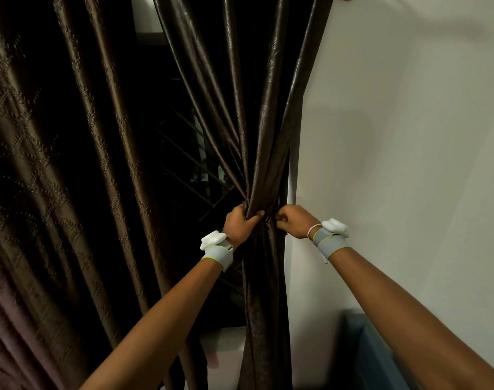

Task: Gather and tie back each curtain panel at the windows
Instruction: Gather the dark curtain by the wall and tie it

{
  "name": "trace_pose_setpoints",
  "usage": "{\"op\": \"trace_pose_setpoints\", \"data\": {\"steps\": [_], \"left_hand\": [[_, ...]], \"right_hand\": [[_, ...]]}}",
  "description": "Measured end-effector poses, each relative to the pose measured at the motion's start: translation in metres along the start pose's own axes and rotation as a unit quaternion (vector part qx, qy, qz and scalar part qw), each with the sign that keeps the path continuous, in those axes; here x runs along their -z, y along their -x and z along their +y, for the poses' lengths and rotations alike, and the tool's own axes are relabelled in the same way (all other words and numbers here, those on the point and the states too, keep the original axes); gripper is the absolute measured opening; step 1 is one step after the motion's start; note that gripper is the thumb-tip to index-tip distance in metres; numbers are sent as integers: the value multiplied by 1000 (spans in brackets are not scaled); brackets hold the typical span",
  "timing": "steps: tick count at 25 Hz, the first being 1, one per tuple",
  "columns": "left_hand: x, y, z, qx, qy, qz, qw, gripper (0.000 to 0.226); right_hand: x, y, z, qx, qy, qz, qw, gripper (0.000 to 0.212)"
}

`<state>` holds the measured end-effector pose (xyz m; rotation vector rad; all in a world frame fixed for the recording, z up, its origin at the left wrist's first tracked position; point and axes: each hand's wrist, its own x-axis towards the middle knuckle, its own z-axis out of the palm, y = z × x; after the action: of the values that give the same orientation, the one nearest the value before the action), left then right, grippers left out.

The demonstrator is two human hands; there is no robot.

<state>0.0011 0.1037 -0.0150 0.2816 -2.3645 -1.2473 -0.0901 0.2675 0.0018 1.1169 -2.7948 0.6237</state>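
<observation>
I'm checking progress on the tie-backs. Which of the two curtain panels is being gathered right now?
The right panel beside the white wall: both the left hand and right hand bunch it, while the left panel hangs loose.

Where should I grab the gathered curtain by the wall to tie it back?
Take the gathered curtain panel at its narrow waist, where the folds pinch together. The left hand clasps it from the window side there; the right hand grips from the wall side. Above and below, the fabric fans wider.
</observation>
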Motion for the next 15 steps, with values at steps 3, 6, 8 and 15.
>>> {"op": "trace_pose_setpoints", "data": {"steps": [3,6,8,15], "left_hand": [[-3,7,7,-4,-176,62,982,38],[-6,8,15,-26,-220,69,973,34],[-5,4,12,-23,-229,53,972,34],[1,15,-8,-9,-183,63,981,35]], "right_hand": [[-3,6,-7,-34,15,27,999,32],[-7,15,-26,-11,-8,101,995,41],[-5,22,-40,23,-40,126,991,47],[-9,19,-69,12,-271,86,959,48]]}}
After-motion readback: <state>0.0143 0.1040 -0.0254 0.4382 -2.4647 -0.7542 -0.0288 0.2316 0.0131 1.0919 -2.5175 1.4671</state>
